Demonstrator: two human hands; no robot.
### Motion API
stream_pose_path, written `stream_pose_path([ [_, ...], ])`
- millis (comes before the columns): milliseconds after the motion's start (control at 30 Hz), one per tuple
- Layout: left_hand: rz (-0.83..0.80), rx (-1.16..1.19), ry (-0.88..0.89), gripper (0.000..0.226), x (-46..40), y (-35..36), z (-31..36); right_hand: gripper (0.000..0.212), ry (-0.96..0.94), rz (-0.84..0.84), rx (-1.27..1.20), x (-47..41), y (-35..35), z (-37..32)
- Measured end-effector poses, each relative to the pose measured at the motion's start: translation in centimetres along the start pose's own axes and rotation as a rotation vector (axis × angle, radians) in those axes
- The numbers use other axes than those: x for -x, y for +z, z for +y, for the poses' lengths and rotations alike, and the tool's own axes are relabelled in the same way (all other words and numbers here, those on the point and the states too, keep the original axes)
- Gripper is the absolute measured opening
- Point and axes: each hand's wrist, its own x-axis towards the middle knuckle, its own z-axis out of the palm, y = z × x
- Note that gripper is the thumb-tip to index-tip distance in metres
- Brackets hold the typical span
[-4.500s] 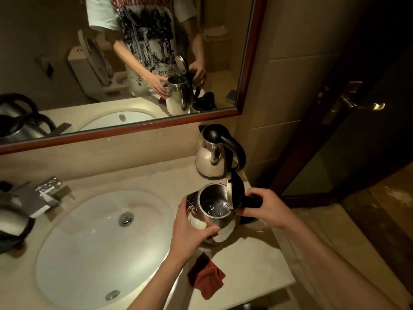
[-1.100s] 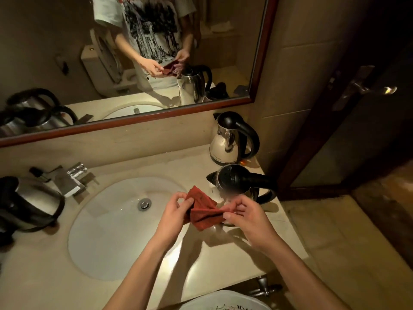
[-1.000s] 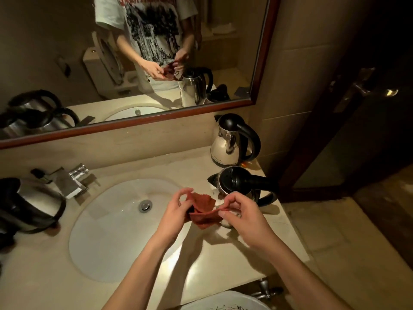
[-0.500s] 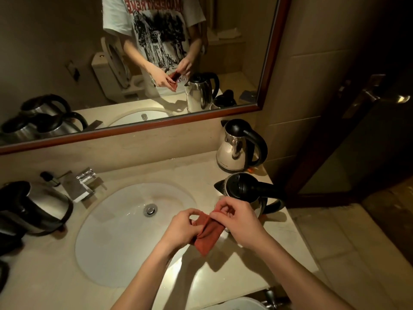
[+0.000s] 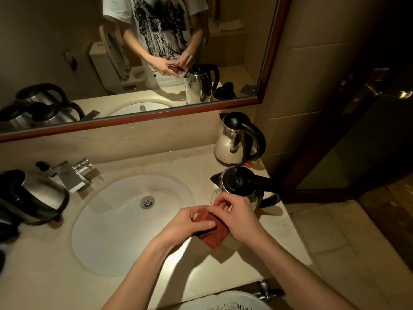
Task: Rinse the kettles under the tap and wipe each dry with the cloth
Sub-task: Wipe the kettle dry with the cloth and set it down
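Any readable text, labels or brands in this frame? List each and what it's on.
None readable.
T-shirt in the mirror: graphic print with lettering at the top, cropped and mirrored, illegible.
Far kettle: faint mark near the base, too small to read.

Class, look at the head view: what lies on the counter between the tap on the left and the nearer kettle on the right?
In the head view, the white sink basin with its drain lies between the tap and the nearer kettle.

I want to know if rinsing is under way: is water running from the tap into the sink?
No, the tap shows no stream, the sink looks still, and both hands hold the red cloth.
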Motion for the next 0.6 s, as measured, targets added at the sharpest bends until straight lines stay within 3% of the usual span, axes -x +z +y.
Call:
stream_pose_path([
  [100,0.116,0.021,0.012,0.031,-0.4,0.3,-0.5,0.024,-0.153,0.159,0.043,0.0,-2.2,-0.4],
  [200,0.201,0.166,0.029,0.027,-0.4,0.1,-0.9,0.052,-0.187,0.251,0.224,-0.5,-6.6,0.1],
  [300,0.264,0.368,0.037,0.028,-0.8,-0.1,-1.2,0.089,0.007,0.055,0.361,-1.6,-10.7,0.8],
  [367,0.300,0.478,0.030,0.026,-1.1,0.1,-1.4,0.102,0.100,-0.055,0.375,-2.3,-11.7,1.2],
  [500,0.393,0.575,0.014,0.024,-1.6,0.4,-1.9,0.114,0.153,-0.128,0.325,-3.1,-11.1,1.8],
  [600,0.483,0.604,0.032,0.023,-2.1,0.3,-2.2,0.101,0.161,-0.124,0.366,-3.1,-10.6,1.9],
])
